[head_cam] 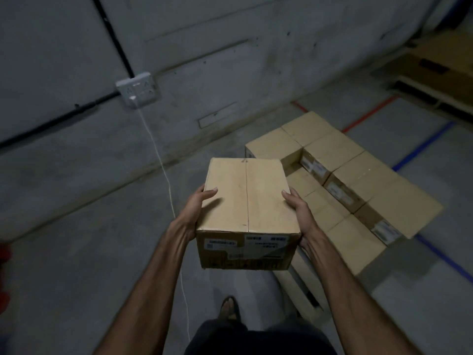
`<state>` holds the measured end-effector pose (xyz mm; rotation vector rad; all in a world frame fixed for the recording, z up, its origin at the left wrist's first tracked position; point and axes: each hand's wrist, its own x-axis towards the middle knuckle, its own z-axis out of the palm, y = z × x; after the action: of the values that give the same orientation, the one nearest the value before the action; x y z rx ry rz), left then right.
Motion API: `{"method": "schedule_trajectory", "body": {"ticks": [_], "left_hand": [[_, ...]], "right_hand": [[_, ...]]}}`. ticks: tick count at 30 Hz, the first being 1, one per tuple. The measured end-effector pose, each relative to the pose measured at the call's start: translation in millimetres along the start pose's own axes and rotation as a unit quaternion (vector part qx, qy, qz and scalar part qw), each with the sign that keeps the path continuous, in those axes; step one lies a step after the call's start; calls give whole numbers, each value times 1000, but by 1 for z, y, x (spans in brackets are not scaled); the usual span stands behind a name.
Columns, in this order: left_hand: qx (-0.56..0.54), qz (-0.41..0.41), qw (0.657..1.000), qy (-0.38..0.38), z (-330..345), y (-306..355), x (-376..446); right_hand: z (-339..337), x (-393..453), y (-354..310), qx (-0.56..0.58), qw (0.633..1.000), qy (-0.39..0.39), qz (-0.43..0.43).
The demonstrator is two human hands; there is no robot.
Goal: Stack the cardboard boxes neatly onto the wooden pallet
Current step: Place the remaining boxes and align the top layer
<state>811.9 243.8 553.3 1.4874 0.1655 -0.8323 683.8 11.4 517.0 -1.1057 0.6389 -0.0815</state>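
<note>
Carried box (245, 201): one, held above the floor, beside the stack.
Left hand (197, 208), right hand (298, 211): grip clasps its sides.
Stacked boxes (353, 185): about ten visible, two layers.
Floor (102, 239): grey concrete, red and blue lines.
Wall (204, 47): one socket (137, 89), white cable.

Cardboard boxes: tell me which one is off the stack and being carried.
The box in the foreground, gripped at its sides by the left hand and right hand; the other boxes sit stacked on the floor.

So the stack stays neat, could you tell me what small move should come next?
Probably carry the held box, gripped at its sides by the left hand and right hand, forward and right, over the lower gap in the stacked boxes, ready to lower.
</note>
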Motion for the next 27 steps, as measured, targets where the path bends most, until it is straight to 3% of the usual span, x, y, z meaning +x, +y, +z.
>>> {"method": "schedule_trajectory", "body": {"ticks": [12,27], "left_hand": [[97,-30,983,-150,64,72,125],[200,-41,962,-179,131,132,246]], "right_hand": [[-24,43,-29,107,979,162,-53],[-56,149,-65,145,962,224,-54]]}}
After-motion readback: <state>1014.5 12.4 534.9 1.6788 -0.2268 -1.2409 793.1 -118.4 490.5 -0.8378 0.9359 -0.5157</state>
